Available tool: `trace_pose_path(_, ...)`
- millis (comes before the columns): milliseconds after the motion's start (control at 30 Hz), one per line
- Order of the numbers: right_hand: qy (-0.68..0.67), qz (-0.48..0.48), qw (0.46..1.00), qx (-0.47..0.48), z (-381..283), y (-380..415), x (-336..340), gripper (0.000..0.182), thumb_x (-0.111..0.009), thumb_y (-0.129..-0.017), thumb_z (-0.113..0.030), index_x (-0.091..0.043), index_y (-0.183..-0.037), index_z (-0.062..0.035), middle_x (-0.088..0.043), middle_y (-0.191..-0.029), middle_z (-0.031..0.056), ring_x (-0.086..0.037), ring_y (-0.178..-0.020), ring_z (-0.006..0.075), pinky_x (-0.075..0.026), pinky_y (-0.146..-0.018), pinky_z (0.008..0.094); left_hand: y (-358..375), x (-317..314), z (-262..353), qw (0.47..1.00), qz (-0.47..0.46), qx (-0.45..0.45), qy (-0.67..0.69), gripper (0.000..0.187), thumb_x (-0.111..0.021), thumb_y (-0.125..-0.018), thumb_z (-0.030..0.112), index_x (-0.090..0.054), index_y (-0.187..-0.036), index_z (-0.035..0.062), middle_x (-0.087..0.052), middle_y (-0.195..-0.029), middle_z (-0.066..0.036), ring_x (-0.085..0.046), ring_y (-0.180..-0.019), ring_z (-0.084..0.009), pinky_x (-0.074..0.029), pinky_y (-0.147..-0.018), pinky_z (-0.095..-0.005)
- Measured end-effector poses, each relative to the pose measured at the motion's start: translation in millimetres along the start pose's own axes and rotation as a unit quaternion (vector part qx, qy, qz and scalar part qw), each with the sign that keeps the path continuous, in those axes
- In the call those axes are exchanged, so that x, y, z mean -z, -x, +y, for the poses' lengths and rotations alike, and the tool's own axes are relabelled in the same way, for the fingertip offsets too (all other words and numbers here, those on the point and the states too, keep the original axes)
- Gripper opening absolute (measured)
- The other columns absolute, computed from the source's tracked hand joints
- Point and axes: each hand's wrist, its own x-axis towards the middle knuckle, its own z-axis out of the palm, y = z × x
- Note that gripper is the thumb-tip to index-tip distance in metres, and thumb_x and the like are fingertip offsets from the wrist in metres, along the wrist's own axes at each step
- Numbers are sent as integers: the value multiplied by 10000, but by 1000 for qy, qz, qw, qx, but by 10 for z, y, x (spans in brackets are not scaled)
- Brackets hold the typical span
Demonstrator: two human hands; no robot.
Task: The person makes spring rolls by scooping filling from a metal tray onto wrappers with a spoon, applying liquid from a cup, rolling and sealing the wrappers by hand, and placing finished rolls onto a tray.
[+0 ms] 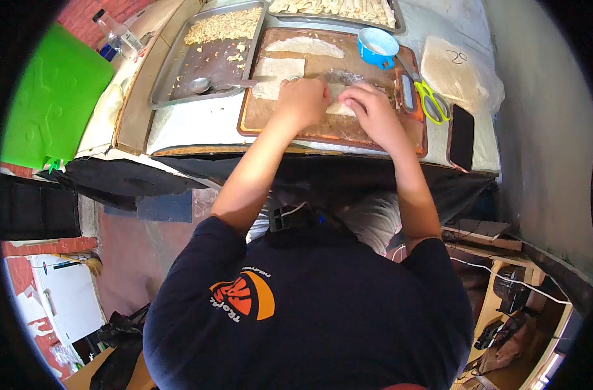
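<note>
Over the brown board point(257, 117), my left hand point(302, 104) and my right hand point(371, 114) face each other with curled fingers. Between them is a pale dough wrapper point(339, 107), partly rolled, with both hands closed on its ends; the left fingertips are partly hidden. Just beyond my left hand lies a flat, squarish dough sheet point(280, 68). Farther up the board rests a half-moon dough piece point(305, 46). A metal spoon point(200, 85) leans in the filling tray point(173, 71), its handle reaching onto the board's left edge.
Chopped filling point(225, 26) covers the tray's far end. Another tray point(342, 8) holds several rolled pieces. Right of the board are a blue cup point(378, 49), green-handled scissors point(434, 104), a phone point(461, 138) and a plastic bag of wrappers point(455, 71). A glass bottle point(119, 36) stands left.
</note>
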Motion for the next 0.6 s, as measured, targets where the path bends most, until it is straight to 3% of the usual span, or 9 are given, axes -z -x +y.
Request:
trace_pose_path(100,-22,-45,999,-11,-40,59,27,190,-661,-872,-135,-643,-994,10,-637,-940,153,-618,-890,335,-482,-791,382,-36,11,6,1000,-6,14,11,172,-671,-802,255,-656,-907,119,-708,-859,-83,-669,-890,-299,-476,-805,-427)
trace_pose_path(167,-14,-42,999,-5,-24,78,24,197,-670,-866,-142,-647,-987,13,-634,-945,151,-618,-895,326,-481,-800,375,-49,-48,-11,999,6,30,29,186,-688,-790,250,-655,-914,116,-701,-875,-84,-661,-901,-300,-471,-812,-428)
trace_pose_path(267,-33,-24,999,-15,8,114,-11,196,-678,-860,-139,-655,-980,14,-629,-953,148,-619,-896,310,-479,-809,364,7,-155,-69,980,158,-51,113,71,-689,-778,177,-677,-830,130,-691,-941,-80,-622,-919,-320,-453,-822,-445)
trace_pose_path(367,-49,-19,998,-36,37,111,-38,187,-683,-854,-126,-664,-977,13,-624,-954,138,-617,-896,289,-477,-808,354,171,-184,-11,964,218,-93,120,122,-706,-775,152,-684,-886,106,-672,-964,-85,-589,-940,-310,-445,-819,-442)
trace_pose_path(500,-77,-10,996,-36,121,112,-77,177,-680,-858,-121,-675,-974,12,-623,-948,123,-612,-895,258,-473,-791,343,406,-271,82,955,248,-133,92,258,-714,-792,194,-703,-1028,90,-671,-957,-74,-567,-968,-306,-421,-860,-436)
trace_pose_path(600,-82,-42,994,-62,72,89,-20,168,-669,-869,-121,-674,-969,14,-624,-941,116,-610,-891,236,-470,-778,326,399,-358,62,953,248,-131,110,265,-726,-787,163,-712,-1038,79,-688,-962,-95,-574,-977,-310,-429,-875,-425)
